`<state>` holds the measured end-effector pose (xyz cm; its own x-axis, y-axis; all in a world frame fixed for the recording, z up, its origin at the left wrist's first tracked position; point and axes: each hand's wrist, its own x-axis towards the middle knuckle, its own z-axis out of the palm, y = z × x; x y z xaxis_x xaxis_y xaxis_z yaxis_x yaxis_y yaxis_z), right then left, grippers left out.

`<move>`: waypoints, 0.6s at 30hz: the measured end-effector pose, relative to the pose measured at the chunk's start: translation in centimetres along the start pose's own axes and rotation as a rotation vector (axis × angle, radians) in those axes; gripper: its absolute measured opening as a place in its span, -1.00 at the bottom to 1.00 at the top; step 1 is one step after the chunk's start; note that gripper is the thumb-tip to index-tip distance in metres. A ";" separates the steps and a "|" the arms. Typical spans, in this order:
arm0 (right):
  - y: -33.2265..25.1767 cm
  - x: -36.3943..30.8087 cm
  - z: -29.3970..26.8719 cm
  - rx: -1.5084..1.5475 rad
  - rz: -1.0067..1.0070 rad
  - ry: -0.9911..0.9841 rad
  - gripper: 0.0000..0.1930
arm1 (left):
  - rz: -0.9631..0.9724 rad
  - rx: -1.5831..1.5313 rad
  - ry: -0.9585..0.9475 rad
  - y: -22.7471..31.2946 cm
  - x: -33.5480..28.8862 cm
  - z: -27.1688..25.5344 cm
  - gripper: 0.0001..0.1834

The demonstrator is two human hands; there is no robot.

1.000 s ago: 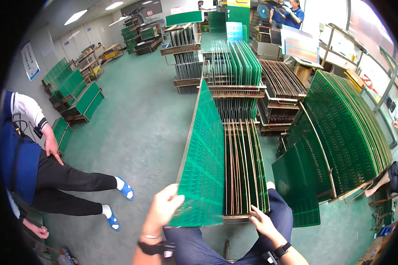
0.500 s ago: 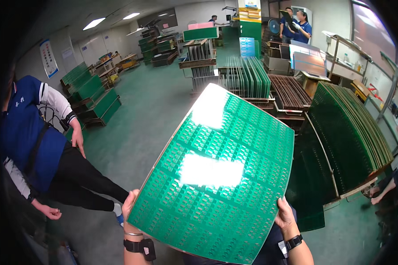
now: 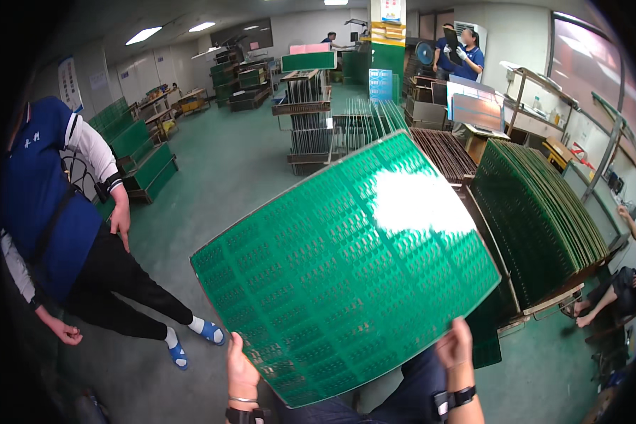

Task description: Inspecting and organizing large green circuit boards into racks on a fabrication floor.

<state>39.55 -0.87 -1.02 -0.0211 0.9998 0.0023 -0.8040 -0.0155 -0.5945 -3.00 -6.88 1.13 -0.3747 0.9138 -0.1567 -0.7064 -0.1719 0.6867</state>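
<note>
A large green circuit board panel (image 3: 318, 275) is held up in front of me, tilted, with rows of small metallic pads and a bright glare patch at its upper right. My left hand (image 3: 242, 364) grips its lower left edge, thumb along the side. At the lower right edge my right hand (image 3: 456, 344) pinches the panel, with the thumb on top. The fingers under the panel are hidden on both sides. Black bands circle both my wrists.
A rack of upright green panels (image 3: 537, 205) stands close on my right, with brown slotted racks (image 3: 442, 152) beyond. A person in a blue shirt (image 3: 56, 191) stands at my left. Two people (image 3: 463, 56) handle a dark panel at the back, and another sits at far right.
The panel has turned clockwise in my hands, its upper end swinging right. The glare has moved to the upper right. My left hand has shifted right and down.
</note>
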 end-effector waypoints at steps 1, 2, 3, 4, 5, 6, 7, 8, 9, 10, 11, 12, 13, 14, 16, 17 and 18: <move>-2.0 0.6 -0.4 0.030 -0.141 0.125 -0.62 | 0.026 0.071 0.008 1.1 0.0 -0.6 -0.55; -3.9 0.7 -0.8 0.016 -0.156 0.166 -0.61 | 0.033 0.107 0.017 1.9 0.1 -1.8 -0.57; -5.6 0.7 -0.7 0.002 -0.174 0.205 -0.61 | 0.041 0.142 0.023 2.4 0.3 -2.9 -0.58; -6.8 0.4 0.1 -0.107 -0.202 0.280 -0.59 | 0.042 0.143 0.025 3.0 0.5 -3.4 -0.58; -7.8 0.1 0.4 -0.219 -0.229 0.356 -0.57 | 0.048 0.195 0.034 3.5 0.4 -3.8 -0.59; -9.1 -0.4 -1.8 -0.360 -0.162 0.308 -0.54 | 0.054 0.248 0.044 3.9 0.3 -4.0 -0.60; -10.2 -0.9 -1.5 -0.485 -0.079 0.234 -0.53 | 0.050 0.249 0.045 4.3 0.0 -3.7 -0.60; -11.2 -1.2 -0.7 -0.555 0.010 0.154 -0.55 | 0.058 0.278 0.016 4.9 -0.2 -3.2 -0.61; -11.8 -1.2 -0.1 -0.623 0.100 0.073 -0.56 | 0.066 0.307 -0.014 5.3 -0.3 -3.0 -0.62; -11.8 -1.1 -0.2 -0.622 0.099 0.080 -0.56 | 0.049 0.310 -0.041 5.5 -0.1 -3.4 -0.64; -11.6 -0.9 -0.3 -0.678 0.105 0.068 -0.58 | 0.043 0.313 -0.044 5.5 0.1 -3.6 -0.64; -11.4 -0.7 -0.1 -0.734 0.110 0.056 -0.60 | 0.031 0.350 -0.049 5.5 0.2 -3.8 -0.64; -10.7 -0.2 1.6 -0.878 0.067 0.087 -0.65 | 0.020 0.388 -0.050 5.5 0.3 -3.9 -0.64; -10.0 0.1 2.5 -0.822 -0.002 0.053 -0.67 | 0.013 0.390 -0.053 5.6 0.1 -2.6 -0.64; -9.3 0.3 3.0 -0.765 -0.071 0.021 -0.69 | 0.084 0.358 -0.045 5.6 -0.6 -0.1 -0.66; -9.1 0.3 3.1 -0.767 -0.105 0.050 -0.70 | 0.083 0.361 -0.045 5.6 -0.3 -0.8 -0.66; -9.0 0.4 3.1 -0.770 -0.137 0.079 -0.72 | 0.183 0.443 -0.022 5.6 0.4 -2.0 -0.67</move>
<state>44.93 -0.33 6.87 0.1145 0.9905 0.0760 -0.1574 0.0936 -0.9831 -8.32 -8.21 3.51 -0.4528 0.8916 0.0071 -0.3045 -0.1621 0.9386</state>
